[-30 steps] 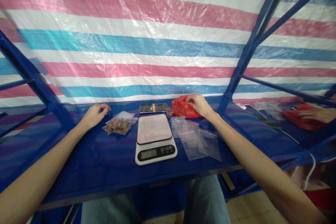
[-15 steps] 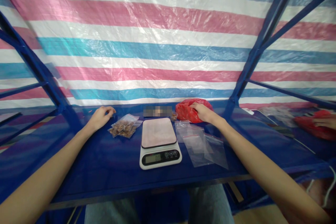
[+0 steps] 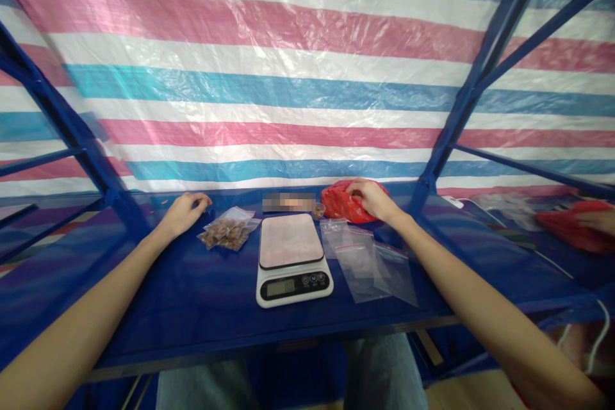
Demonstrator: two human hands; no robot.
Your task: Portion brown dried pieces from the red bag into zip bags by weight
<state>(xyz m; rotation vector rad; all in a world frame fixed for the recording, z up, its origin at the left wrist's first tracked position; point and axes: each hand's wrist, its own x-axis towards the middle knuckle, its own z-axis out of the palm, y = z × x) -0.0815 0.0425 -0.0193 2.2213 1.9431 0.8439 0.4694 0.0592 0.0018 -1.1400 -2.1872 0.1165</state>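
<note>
My left hand (image 3: 188, 213) rests on the blue table at the left, fingers loosely curled and a gap at the thumb, with nothing in it. Just right of it lie clear zip bags of brown pieces (image 3: 228, 232). My right hand (image 3: 372, 198) is at the mouth of a red plastic bag (image 3: 339, 203), its fingers bent together over the opening. Something brown shows beneath the fingers; what they pinch is hidden. Between the hands stands a white kitchen scale (image 3: 292, 259) with its display lit. Flat clear zip bags (image 3: 368, 269) lie right of the scale.
A small clear cup (image 3: 318, 211) with brown contents stands behind the scale, beside a blurred-out dark object (image 3: 288, 202). Blue metal posts (image 3: 444, 134) frame both sides, and striped sheeting (image 3: 269, 77) hangs behind. Another person's hand (image 3: 598, 221) touches a red bag (image 3: 564, 224) far right.
My right hand has risen slightly at the red bag's mouth, and brown contents now show under its fingers. My left hand has stayed in place.
</note>
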